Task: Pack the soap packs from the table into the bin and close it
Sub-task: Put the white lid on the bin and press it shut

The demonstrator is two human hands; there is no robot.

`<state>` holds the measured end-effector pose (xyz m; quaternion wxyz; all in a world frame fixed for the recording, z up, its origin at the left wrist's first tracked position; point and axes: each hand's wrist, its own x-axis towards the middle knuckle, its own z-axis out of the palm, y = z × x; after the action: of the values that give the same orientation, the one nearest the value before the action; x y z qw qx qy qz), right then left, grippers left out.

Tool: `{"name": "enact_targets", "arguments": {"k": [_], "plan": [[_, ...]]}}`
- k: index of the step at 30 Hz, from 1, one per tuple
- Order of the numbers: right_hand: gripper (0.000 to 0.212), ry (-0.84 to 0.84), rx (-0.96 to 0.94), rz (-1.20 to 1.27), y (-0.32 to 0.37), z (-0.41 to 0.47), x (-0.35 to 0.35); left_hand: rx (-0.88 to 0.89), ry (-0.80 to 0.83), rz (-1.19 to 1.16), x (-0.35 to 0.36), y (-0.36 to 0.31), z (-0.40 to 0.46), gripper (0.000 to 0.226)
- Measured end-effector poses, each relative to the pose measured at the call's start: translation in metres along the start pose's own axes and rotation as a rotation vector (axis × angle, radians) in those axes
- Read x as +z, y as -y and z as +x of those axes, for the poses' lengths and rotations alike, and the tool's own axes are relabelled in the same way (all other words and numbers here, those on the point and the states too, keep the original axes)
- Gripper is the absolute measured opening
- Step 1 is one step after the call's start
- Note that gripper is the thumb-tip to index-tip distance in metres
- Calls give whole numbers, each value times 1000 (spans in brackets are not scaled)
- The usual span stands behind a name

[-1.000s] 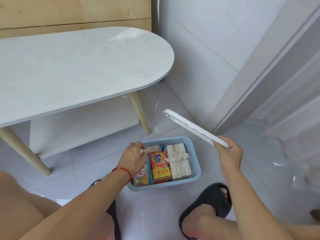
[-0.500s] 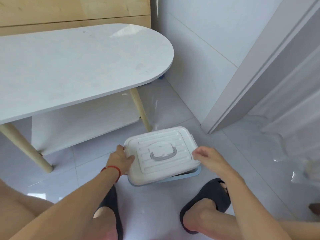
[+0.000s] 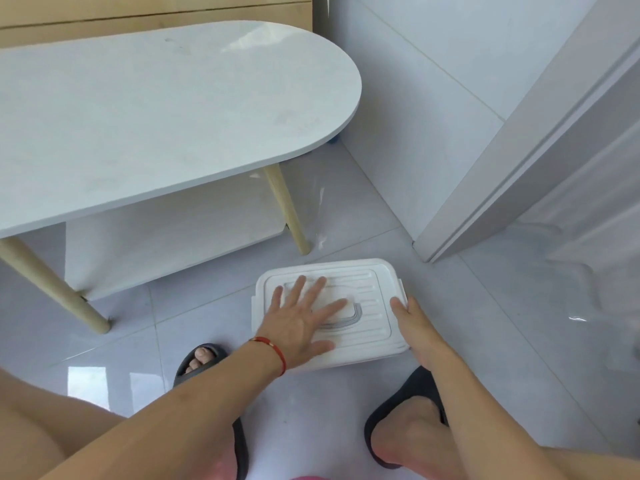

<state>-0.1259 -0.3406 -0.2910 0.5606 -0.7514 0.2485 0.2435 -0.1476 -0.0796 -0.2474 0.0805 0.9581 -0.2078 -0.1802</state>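
The bin stands on the floor between my feet with its white ribbed lid [image 3: 372, 304] lying flat over it, hiding the soap packs inside. My left hand [image 3: 299, 320] rests palm down on the lid with fingers spread, covering part of the grey handle [image 3: 353, 318]. My right hand [image 3: 414, 325] grips the lid's right edge, fingers curled around the rim. The white table [image 3: 156, 109] behind the bin shows no soap packs on its top.
The oval table stands on wooden legs [image 3: 289, 211], with a lower shelf [image 3: 166, 237] beneath. A tiled wall and a white door frame [image 3: 502, 168] close the corner to the right. My feet in dark slippers [image 3: 412, 396] flank the bin.
The lid went from tilted in my right hand to flat on the bin. My left hand has moved from the lid's left edge onto its top.
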Motion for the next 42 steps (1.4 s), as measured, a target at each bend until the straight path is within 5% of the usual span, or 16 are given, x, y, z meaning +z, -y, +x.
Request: {"name": "enact_targets", "arguments": {"k": [4,6,10,20,24,27,29,31,35,38,42], "plan": [[34,53,85,182,1,6,-10,-78,176,54,8,-18,11,81],[28,-52,46,178,2,4,-8,-90,182,68,7,-17,10,81],[38,-341,-70,-283,14,0,7,-99,177,74,9,-18,12,82],[26,-527,-242,-670,13,-11,22,-80,79,54,22,-11,12,82],[33,-485,-258,-760,13,-18,30,-88,-27,-142,23,-3,11,78],[72,-371,-171,-957,8,-31,60,-302,-357,-524,16,20,7,58],[94,-303,-149,-1045,3,-35,77,-490,-498,-555,18,42,2,59],[104,-281,-161,-1078,1,-33,83,-705,-408,-688,22,60,-5,76],[109,-241,-153,-1063,2,-28,78,-992,24,-1376,29,72,-18,118],[109,-225,-167,-1049,3,-27,77,-1002,29,-1509,30,70,-19,102],[107,-246,-175,-1040,0,-31,77,-1050,-169,-1259,26,60,-15,63]]}}
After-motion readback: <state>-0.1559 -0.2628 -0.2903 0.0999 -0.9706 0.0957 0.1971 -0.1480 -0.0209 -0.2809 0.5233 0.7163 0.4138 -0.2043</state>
